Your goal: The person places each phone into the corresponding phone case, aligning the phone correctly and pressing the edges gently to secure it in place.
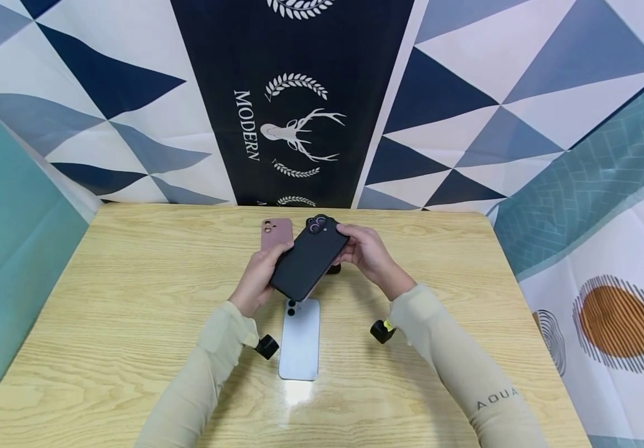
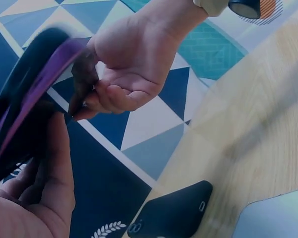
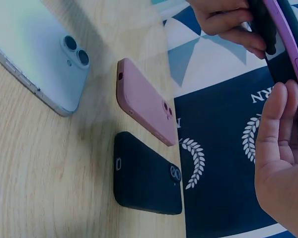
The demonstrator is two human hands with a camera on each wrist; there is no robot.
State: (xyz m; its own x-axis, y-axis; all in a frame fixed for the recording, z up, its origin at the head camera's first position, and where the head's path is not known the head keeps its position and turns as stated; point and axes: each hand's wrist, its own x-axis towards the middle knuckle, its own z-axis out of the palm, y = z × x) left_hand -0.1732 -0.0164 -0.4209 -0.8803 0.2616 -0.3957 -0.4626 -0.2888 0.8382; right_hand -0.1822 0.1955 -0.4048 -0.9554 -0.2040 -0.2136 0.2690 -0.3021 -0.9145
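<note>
While slanted lengthwise toward far right, the black-cased phone [image 1: 306, 258] is gripped by left hand [image 1: 257, 275] and, farther out, right hand [image 1: 369, 254].

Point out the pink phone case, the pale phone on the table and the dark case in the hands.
Pink phone case [image 3: 145, 103], right wrist view, its back.
Pale phone [image 1: 299, 344], head view, its back.
Dark case [image 1: 307, 260], head view, its back.

Seen from the head, the dark phone [image 1: 306, 261] hides some fingers of the left hand [image 1: 256, 275], most of the black case [image 1: 333, 270] and part of the silver phone [image 1: 299, 345]; the lower part of the pink case [image 1: 277, 233] is covered too. The left wrist view blurs the dark phone's far end and cuts off the silver phone, and the right wrist view crops both phones.
</note>
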